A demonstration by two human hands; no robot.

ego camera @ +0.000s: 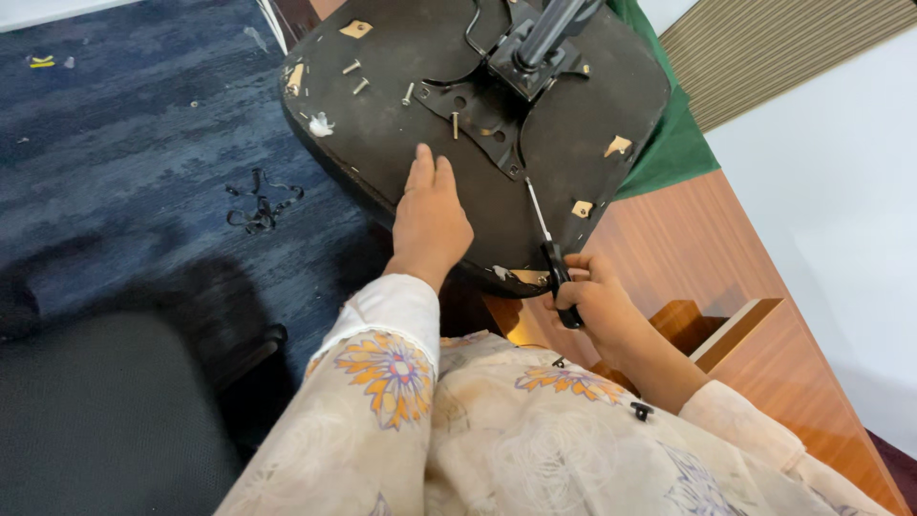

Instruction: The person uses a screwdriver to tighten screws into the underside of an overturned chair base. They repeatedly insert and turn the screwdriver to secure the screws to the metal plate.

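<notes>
An upturned black chair seat (382, 134) lies on a wooden table, its black metal mounting plate (492, 110) and gas-lift post (554, 29) facing up. My left hand (430, 215) rests flat on the seat's underside, fingers together. My right hand (597, 301) grips the black handle of a screwdriver (546, 244); its shaft points up toward the plate's lower corner. Several loose screws (358, 78) lie on the seat near its far left edge.
The wooden table (707, 248) runs to the right, with a green cloth (678, 134) under the seat. Blue carpet (124, 134) holds a tangle of black ties (260, 203). Another black chair seat (95, 420) sits at lower left. A white wall is on the right.
</notes>
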